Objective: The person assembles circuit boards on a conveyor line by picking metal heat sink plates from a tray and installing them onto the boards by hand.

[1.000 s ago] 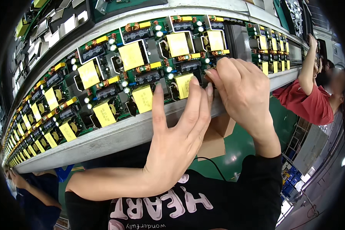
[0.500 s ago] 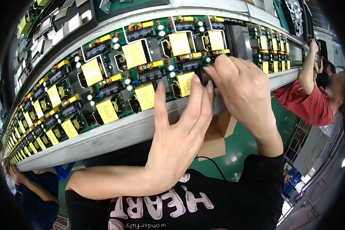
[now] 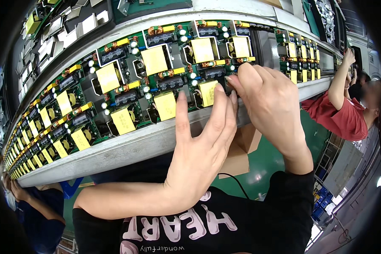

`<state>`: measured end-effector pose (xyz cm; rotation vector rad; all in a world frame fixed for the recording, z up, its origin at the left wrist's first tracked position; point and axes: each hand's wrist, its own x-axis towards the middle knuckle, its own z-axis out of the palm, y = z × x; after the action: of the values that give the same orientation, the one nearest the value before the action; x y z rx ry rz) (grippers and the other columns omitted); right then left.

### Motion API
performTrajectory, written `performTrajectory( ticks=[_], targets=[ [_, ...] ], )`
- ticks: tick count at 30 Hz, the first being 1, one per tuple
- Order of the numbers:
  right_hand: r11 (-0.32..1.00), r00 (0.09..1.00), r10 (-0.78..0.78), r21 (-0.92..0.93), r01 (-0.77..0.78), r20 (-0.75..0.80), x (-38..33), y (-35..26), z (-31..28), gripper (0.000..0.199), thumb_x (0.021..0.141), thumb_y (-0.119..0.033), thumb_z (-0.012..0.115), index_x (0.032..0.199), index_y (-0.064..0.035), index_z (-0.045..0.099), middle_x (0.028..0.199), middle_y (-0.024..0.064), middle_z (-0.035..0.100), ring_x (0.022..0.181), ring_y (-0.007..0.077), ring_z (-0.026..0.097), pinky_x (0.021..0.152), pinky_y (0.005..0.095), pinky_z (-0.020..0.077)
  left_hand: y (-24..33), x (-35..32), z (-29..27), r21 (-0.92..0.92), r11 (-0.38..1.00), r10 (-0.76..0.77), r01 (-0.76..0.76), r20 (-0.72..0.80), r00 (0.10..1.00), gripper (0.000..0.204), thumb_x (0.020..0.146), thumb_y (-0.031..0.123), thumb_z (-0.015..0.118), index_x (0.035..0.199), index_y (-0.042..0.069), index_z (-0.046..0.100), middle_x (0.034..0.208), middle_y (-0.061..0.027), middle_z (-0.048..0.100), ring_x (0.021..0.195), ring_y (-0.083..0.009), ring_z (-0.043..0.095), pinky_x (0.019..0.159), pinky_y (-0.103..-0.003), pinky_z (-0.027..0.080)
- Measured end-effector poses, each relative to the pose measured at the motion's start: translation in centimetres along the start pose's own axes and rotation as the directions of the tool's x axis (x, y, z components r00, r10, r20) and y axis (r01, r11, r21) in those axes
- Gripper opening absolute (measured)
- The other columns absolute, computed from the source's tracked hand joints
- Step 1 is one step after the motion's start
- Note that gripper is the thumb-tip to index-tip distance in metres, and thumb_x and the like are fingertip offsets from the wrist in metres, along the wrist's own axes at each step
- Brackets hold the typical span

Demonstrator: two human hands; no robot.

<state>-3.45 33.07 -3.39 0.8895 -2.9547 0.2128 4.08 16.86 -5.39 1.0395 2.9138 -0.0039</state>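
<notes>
On the conveyor rail, the left hand spreads its fingers to steady a green circuit board while the right hand pinches fingertips together over a small dark component.

The row of circuit boards on the conveyor rail sits further to the right in the head view than a second ago: the board with the large yellow transformer that lay left of the hands is now nearer to them. The left hand is raised a little, its fingertips now over the lower edge of the boards rather than on the rail. The right hand is lower and tighter in its grip, the fingertips pinched at the yellow part just beside the left forefinger.
</notes>
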Motion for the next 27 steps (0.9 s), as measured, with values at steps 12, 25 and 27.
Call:
performTrajectory(
  ticks=[12, 25, 27],
  targets=[
    [0.998, 0.995, 0.056, -0.020, -0.058, -0.078, -0.4, -0.5, -0.8, 0.024, 0.088, -0.010, 0.072, 0.078, -0.0033, 0.052, 0.067, 0.0101, 0.054, 0.059, 0.0304, 0.056, 0.055, 0.0398, 0.0436, -1.3, -2.8, 0.5, -0.333, 0.943, -0.099, -0.006, -0.298, 0.949, 0.047, 0.088, 0.021, 0.055, 0.130, 0.001, 0.064, 0.139, -0.0146, 0.056, 0.133, -0.0295, 0.051, 0.114, -0.052, 0.038],
    [0.976, 0.986, -0.167, 0.140, 0.169, -0.032, 4.2, -8.1, 0.2, 0.024, 0.091, -0.012, 0.071, 0.078, -0.0036, 0.052, 0.066, 0.0108, 0.051, 0.058, 0.0305, 0.053, 0.053, 0.0393, 0.0400, -5.4, -10.2, 2.1, -0.351, 0.925, -0.286, 0.147, -0.388, 0.876, 0.051, 0.076, 0.026, 0.076, 0.125, 0.014, 0.071, 0.140, -0.0065, 0.058, 0.126, -0.0243, 0.055, 0.106, -0.041, 0.045],
    [0.983, 0.983, -0.182, 0.001, 0.182, -0.010, 4.3, -8.4, 0.5, 0.029, 0.087, -0.018, 0.076, 0.077, -0.0070, 0.051, 0.064, 0.0055, 0.054, 0.057, 0.0252, 0.057, 0.052, 0.0363, 0.0437, -5.7, -10.1, 2.4, -0.352, 0.921, -0.309, 0.168, -0.394, 0.866, 0.055, 0.073, 0.028, 0.077, 0.127, 0.017, 0.070, 0.141, -0.0064, 0.056, 0.128, -0.0250, 0.052, 0.107, -0.042, 0.044]
  ],
)
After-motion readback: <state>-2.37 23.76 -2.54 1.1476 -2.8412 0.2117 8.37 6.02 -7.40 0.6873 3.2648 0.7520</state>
